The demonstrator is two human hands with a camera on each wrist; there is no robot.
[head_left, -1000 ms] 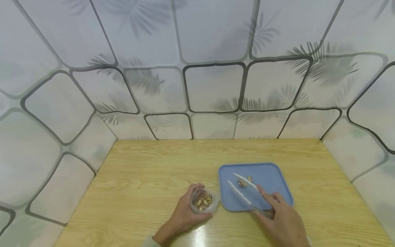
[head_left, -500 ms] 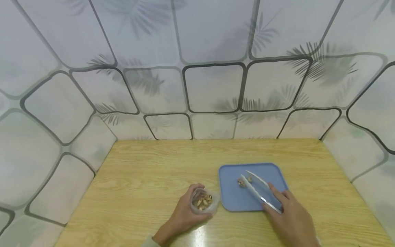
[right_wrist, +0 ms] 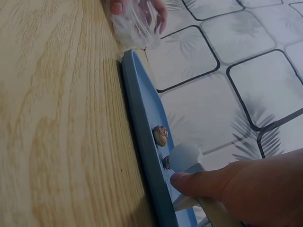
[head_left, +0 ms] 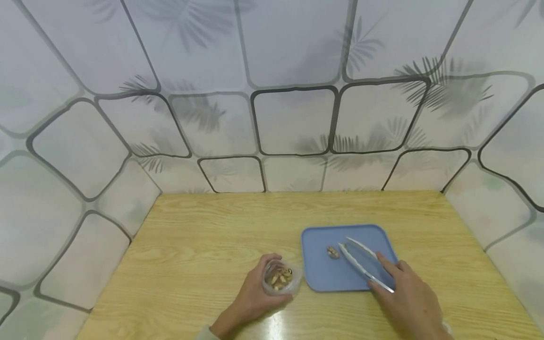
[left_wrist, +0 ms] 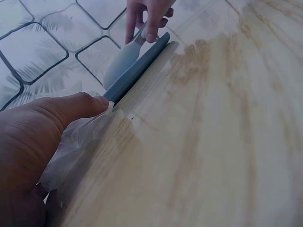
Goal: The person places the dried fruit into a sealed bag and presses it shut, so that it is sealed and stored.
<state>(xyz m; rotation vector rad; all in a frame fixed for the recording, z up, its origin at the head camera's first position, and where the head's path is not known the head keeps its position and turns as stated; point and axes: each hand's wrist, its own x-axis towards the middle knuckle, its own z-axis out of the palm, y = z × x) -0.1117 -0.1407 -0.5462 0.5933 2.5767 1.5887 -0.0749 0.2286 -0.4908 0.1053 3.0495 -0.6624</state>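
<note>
My left hand (head_left: 257, 288) is wrapped around a clear crumpled plastic bag (head_left: 294, 282), held mouth-up. Small brown and pale nut-like pieces (head_left: 280, 278) show inside it. Tongs with pale tips (head_left: 356, 263) are gripped between the thumb and fingers of my right hand (head_left: 409, 293), arms spread a little. They reach over a blue tray (head_left: 316, 281). One brown, nut-like lump (head_left: 333, 252) lies on the tray left of the tips. In the right wrist view a second small piece (right_wrist: 166, 162) sits right by the tongs' pale end (right_wrist: 185, 155); whether they touch, I cannot tell.
The tray stands on a wood-grain table (head_left: 204, 236), right of the bag. Patterned walls (head_left: 293, 123) rise behind the table and along both sides. The tray's raised rim (right_wrist: 142, 127) shows in the right wrist view.
The tongs and my right hand have shifted right across the tray, from around the left lump to the second piece. My left hand and the bag have stayed put.
</note>
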